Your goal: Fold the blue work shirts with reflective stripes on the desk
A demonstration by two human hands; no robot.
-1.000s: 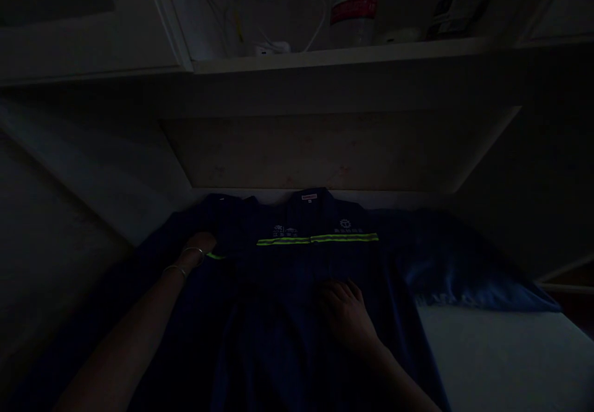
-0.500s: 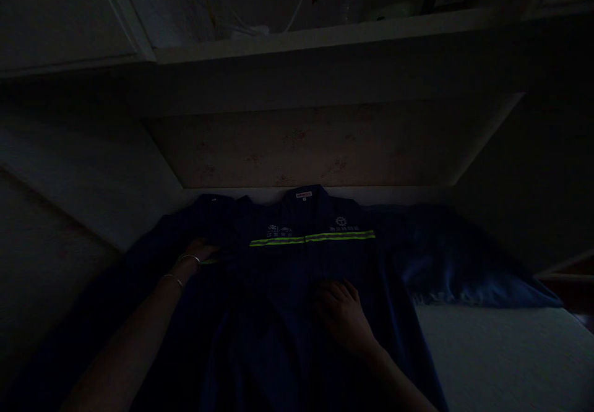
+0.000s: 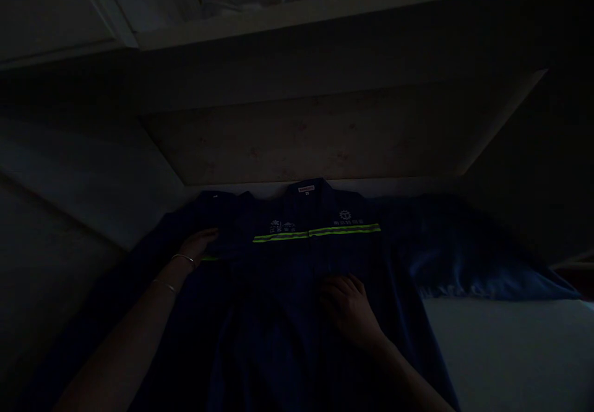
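A dark blue work jacket [image 3: 297, 282] lies spread out, front up, its collar toward the back wall. Yellow-green reflective stripes cross its chest, with white logos and lettering above them. My right hand [image 3: 350, 305] rests on the jacket front below the stripe, palm down, its fingers loosely bent and apart. To the left, my left hand [image 3: 200, 245], with two bracelets [image 3: 183, 258] at the wrist, has its fingers stretched out over dark blue cloth beside another short green stripe [image 3: 210, 258]. In the dim light I cannot tell whether this is a second garment.
Shiny blue cloth [image 3: 482, 270] with a pale patterned edge lies at the right, over a pale flat surface [image 3: 520, 344]. Behind the jacket stands a flower-patterned panel [image 3: 315, 140]. A shelf ledge [image 3: 315, 19] overhangs it, with cables on top. Panels close in the left side.
My view has tilted down slightly, so less of the shelf shows. My left hand has lifted a little and its fingers have straightened. My right hand stays on the jacket.
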